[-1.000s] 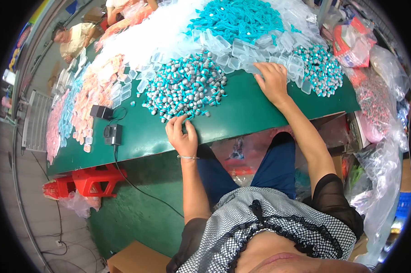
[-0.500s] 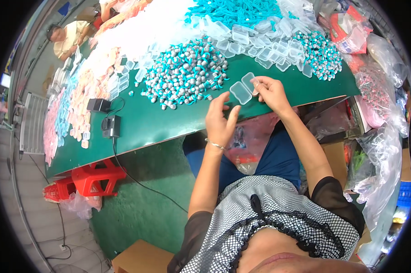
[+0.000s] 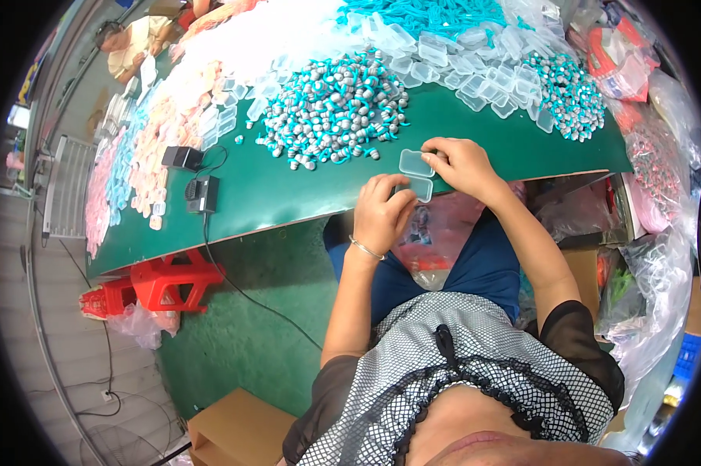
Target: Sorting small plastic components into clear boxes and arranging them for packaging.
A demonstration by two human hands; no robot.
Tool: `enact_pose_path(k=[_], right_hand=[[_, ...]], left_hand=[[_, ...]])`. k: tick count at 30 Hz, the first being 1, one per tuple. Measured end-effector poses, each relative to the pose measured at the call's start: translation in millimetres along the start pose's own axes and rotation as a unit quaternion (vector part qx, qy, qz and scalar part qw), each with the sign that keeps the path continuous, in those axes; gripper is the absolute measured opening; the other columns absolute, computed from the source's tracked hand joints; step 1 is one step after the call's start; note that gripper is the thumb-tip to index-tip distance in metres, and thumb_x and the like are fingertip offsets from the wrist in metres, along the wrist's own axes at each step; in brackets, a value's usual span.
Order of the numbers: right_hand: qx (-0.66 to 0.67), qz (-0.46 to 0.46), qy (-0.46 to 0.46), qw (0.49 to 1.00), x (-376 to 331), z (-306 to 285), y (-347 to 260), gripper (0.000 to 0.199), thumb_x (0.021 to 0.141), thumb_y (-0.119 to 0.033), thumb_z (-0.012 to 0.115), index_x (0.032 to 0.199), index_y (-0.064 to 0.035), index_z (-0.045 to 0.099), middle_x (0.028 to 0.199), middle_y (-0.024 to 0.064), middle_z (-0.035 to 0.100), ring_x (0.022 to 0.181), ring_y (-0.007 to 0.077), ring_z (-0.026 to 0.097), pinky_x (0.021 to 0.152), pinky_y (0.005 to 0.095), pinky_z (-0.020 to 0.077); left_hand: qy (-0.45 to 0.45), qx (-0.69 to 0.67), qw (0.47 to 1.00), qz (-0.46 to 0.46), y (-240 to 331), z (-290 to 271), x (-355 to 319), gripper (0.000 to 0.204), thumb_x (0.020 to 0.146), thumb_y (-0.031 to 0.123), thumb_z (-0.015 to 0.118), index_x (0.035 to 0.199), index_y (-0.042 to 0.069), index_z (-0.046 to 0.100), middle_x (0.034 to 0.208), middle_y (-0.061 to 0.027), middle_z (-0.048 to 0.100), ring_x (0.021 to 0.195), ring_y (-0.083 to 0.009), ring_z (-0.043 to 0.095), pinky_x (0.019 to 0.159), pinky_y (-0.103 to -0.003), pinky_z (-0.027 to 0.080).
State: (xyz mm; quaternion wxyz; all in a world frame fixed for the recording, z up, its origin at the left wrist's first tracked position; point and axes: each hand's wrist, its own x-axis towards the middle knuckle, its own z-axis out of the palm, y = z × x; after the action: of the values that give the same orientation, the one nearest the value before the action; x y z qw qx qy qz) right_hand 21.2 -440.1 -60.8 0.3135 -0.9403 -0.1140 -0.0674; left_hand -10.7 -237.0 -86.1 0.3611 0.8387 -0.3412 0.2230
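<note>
My right hand (image 3: 463,165) holds a small clear plastic hinged case (image 3: 416,164) that lies open at the near edge of the green table (image 3: 288,194). My left hand (image 3: 383,211) is closed right beside it, its fingers against the case's lower half (image 3: 420,187); what it pinches is hidden. Just beyond the hands lies a heap of small grey-and-teal pieces (image 3: 333,109). Farther back sit several empty clear cases (image 3: 475,58) and a second grey-and-teal heap (image 3: 572,93) at the right.
Two black boxes with a cable (image 3: 197,179) sit on the table's left part. Pink and blue piles (image 3: 145,147) run along the left. A person (image 3: 133,46) sits at the far left end. Red stools (image 3: 160,283) and a cardboard box (image 3: 238,427) stand on the floor; plastic bags (image 3: 653,256) crowd my right.
My left hand left the grey-and-teal heap and came to the table's near edge. My right hand brought a clear case back from the far side, and both hands now meet at it.
</note>
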Motion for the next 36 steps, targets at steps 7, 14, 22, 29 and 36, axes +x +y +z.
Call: enact_pose_path(k=[7, 14, 22, 29, 36], right_hand=[[0.131, -0.025, 0.037, 0.99, 4.2, 5.6, 16.0, 0.016, 0.085, -0.018, 0.062, 0.092, -0.0048, 0.068, 0.083, 0.0107, 0.067, 0.069, 0.0233, 0.064, 0.062, 0.0329, 0.0492], [0.155, -0.005, 0.038, 0.987, 2.4, -4.8, 21.4, 0.012, 0.084, -0.009, 0.062, 0.093, -0.0026, 0.067, 0.083, 0.01, 0.066, 0.067, 0.018, 0.062, 0.06, 0.029, 0.0482], [-0.22, -0.04, 0.248, 0.943, 15.0, -40.3, 67.8, 0.024, 0.076, -0.015, 0.069, 0.1, -0.0111, 0.066, 0.097, 0.0037, 0.061, 0.098, 0.0232, 0.056, 0.084, 0.0395, 0.0406], [-0.284, -0.045, 0.238, 0.928, 35.3, -37.2, 89.5, 0.041, 0.072, -0.022, 0.074, 0.11, -0.0158, 0.06, 0.114, 0.0034, 0.055, 0.115, 0.025, 0.047, 0.096, 0.0513, 0.03], [-0.298, -0.053, 0.236, 0.923, 50.9, -36.0, 96.7, 0.043, 0.072, -0.02, 0.074, 0.112, -0.0153, 0.06, 0.11, 0.0034, 0.057, 0.113, 0.0242, 0.049, 0.096, 0.0576, 0.0282]], left_hand=[[0.048, 0.085, 0.995, -0.037, -15.6, -51.1, -27.3, 0.015, 0.071, 0.008, 0.07, 0.084, 0.009, 0.062, 0.095, -0.0067, 0.062, 0.091, -0.0301, 0.057, 0.077, -0.04, 0.045], [0.045, 0.197, 0.973, -0.111, -44.0, -89.3, -45.2, 0.013, 0.072, 0.01, 0.068, 0.083, 0.009, 0.061, 0.094, -0.0057, 0.063, 0.092, -0.0297, 0.057, 0.077, -0.041, 0.044], [0.031, 0.215, 0.968, -0.126, -59.6, -103.4, -53.3, 0.014, 0.071, 0.013, 0.069, 0.083, 0.008, 0.062, 0.098, -0.0065, 0.063, 0.097, -0.0302, 0.055, 0.084, -0.043, 0.043], [0.04, 0.21, 0.969, -0.125, -58.2, -97.6, -54.1, 0.028, 0.07, 0.018, 0.072, 0.095, 0.008, 0.063, 0.108, -0.0092, 0.058, 0.105, -0.0322, 0.051, 0.088, -0.044, 0.04], [0.051, 0.2, 0.97, -0.131, -52.6, -95.3, -50.7, 0.034, 0.069, 0.015, 0.074, 0.1, 0.007, 0.063, 0.113, -0.0138, 0.056, 0.106, -0.0338, 0.051, 0.09, -0.044, 0.04]])
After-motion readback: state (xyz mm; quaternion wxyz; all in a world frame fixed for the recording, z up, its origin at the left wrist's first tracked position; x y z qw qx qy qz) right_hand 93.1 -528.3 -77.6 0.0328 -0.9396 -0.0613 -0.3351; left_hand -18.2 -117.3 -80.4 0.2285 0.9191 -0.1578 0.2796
